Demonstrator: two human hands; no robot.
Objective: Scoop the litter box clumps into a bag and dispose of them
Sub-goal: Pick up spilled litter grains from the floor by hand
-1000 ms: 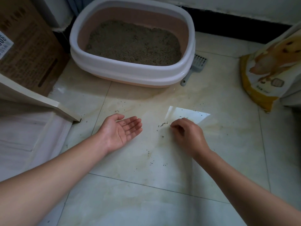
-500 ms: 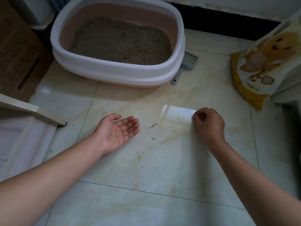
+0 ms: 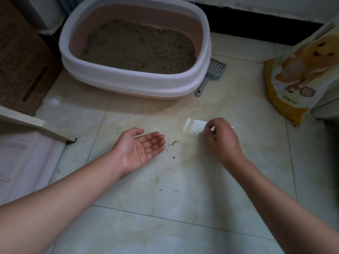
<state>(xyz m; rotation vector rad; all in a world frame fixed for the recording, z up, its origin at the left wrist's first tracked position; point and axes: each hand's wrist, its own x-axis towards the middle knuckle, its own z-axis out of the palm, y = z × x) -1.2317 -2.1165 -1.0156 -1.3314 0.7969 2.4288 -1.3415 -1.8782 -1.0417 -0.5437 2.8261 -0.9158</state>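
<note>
A white-rimmed pink litter box (image 3: pixel 128 85) full of grey-brown litter (image 3: pixel 139 48) stands on the tiled floor at the back. A grey slotted scoop (image 3: pixel 214 70) lies on the floor against its right side. Loose litter grains (image 3: pixel 175 143) are scattered over the tiles in front. My left hand (image 3: pixel 141 147) rests palm up on the floor, fingers apart, with a few grains on the palm. My right hand (image 3: pixel 222 142) is to the right of it, knuckles up, fingertips pinched together low over the tile by a bright glare patch (image 3: pixel 194 126). Whatever it pinches is hidden.
A yellow and white pet-product bag (image 3: pixel 293 70) leans at the right. A brown cardboard box (image 3: pixel 22 61) stands at the left, with a cream board edge (image 3: pixel 36 125) and a white panel below it. A dark skirting runs along the back wall.
My right hand has moved right and slightly away from me across the tile, fingers staying pinched. My left hand has stayed palm up in the same spot. The view shifted a little.
</note>
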